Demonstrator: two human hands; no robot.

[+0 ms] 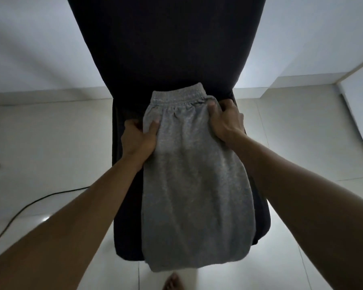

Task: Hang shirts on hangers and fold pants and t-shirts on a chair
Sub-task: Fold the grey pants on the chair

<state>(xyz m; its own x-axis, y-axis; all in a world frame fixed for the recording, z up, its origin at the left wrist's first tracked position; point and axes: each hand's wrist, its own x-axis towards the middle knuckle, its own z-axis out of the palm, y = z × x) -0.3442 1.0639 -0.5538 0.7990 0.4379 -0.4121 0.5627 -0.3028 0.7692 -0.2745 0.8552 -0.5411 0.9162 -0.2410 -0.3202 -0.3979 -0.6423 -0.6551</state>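
Grey sweatpants (195,185) lie lengthwise on the seat of a dark chair (126,206), elastic waistband toward the backrest, the lower end hanging over the seat's front edge. My left hand (139,137) grips the left edge of the pants just below the waistband, thumb on top and fingers tucked under the cloth. My right hand (225,120) grips the right edge near the waistband in the same way. The pants look folded in half along their length.
The chair's tall dark backrest (166,38) rises straight ahead against a white wall. A black cable (36,200) runs over the pale tiled floor at the left. A bare foot (173,282) shows below the chair's front edge.
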